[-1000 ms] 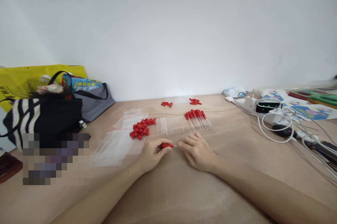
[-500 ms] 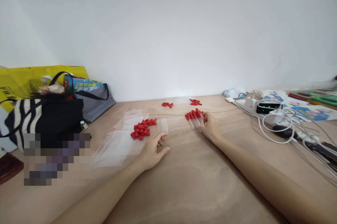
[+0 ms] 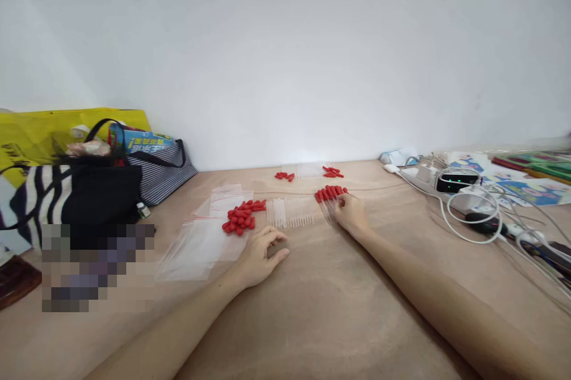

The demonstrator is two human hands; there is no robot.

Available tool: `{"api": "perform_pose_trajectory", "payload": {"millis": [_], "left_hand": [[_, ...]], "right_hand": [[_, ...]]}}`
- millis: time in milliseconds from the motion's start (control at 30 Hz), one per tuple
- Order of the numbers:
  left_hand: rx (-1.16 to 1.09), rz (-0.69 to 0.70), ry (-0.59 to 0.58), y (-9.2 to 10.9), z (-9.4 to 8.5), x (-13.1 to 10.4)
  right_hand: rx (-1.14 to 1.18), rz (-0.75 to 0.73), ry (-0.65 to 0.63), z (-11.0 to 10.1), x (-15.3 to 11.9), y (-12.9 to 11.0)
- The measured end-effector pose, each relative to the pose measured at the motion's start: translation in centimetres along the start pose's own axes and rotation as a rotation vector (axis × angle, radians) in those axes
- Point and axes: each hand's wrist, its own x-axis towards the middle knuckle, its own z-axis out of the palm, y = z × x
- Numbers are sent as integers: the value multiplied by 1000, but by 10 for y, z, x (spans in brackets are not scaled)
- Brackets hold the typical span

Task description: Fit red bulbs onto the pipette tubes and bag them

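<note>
Arm (image 3: 417, 279) outstretched, right hand (image 3: 352, 214) curls over red-topped droppers (image 3: 329, 192)

Head cam, close abv table (image 3: 294, 326), looks fwd & down, w/ wall (image 3: 285, 59) filling approx. top half.

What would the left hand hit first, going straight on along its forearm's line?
Probably the row of clear tubes just beyond the left hand, though its height is hard to judge.
</note>
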Motion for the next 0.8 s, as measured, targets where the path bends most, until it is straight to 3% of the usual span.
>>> {"api": "perform_pose_trajectory", "payload": {"millis": [333,533,633,800], "left_hand": [[8,0,14,1,-1,2],[44,-48,26,5,2,4],[129,-57,102,4,2,5],[414,-148,362,-11,-15,10]], "right_hand": [[-127,-5,7,-10,-9,-14],[-152,-169,-19,-10,-23,-42],[-155,-170,-55,-6,-27,-57],[-198,-113,-118,-2,-25,-66]]}}
